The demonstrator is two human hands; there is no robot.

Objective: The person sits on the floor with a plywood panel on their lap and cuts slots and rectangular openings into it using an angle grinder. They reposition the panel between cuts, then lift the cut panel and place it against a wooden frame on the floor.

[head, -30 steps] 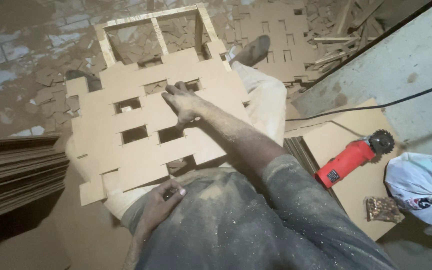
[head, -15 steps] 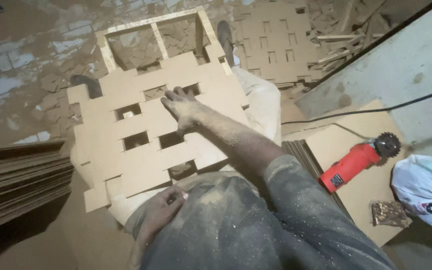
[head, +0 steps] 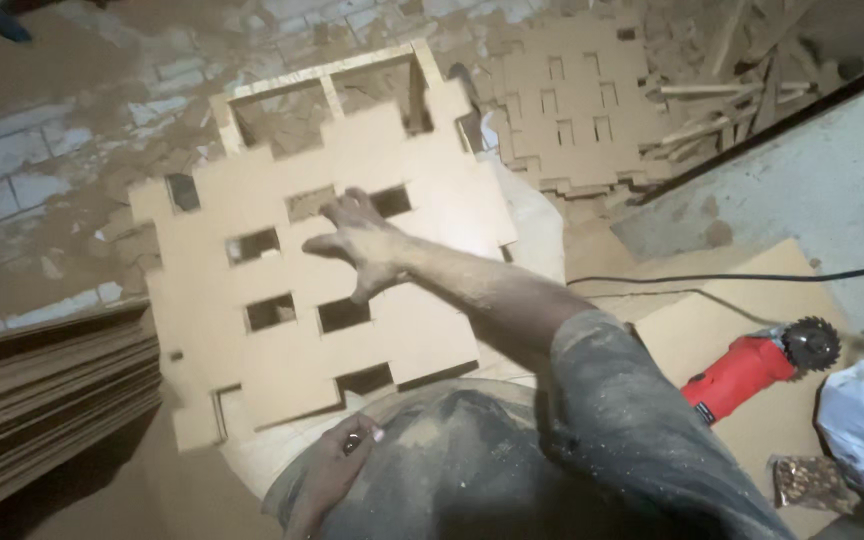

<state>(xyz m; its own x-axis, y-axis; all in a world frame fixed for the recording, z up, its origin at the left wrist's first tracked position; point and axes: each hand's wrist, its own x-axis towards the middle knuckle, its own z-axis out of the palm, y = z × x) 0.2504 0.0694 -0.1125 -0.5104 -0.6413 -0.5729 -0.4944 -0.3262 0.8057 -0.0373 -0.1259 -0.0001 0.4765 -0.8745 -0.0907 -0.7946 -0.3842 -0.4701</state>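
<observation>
No grip is closed on anything: the right hand (head: 367, 245) lies open and flat on the cut-out board (head: 322, 300) across the person's lap, while the left hand (head: 332, 470), loosely curled, rests at the board's near edge. Over the last second the right hand has stayed pressed there while the board shifted slightly, so it looks steadied, not lifted. A red grinder (head: 752, 370) lies apart on the right.

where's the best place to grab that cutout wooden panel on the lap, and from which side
Probably by a long outer edge of the cutout wooden panel, or with fingers hooked through one of its rectangular holes. It lies flat across the lap, so come from above. The right hand already rests spread by the central holes, while the left hand sits near the panel's near, notched edge.
</observation>
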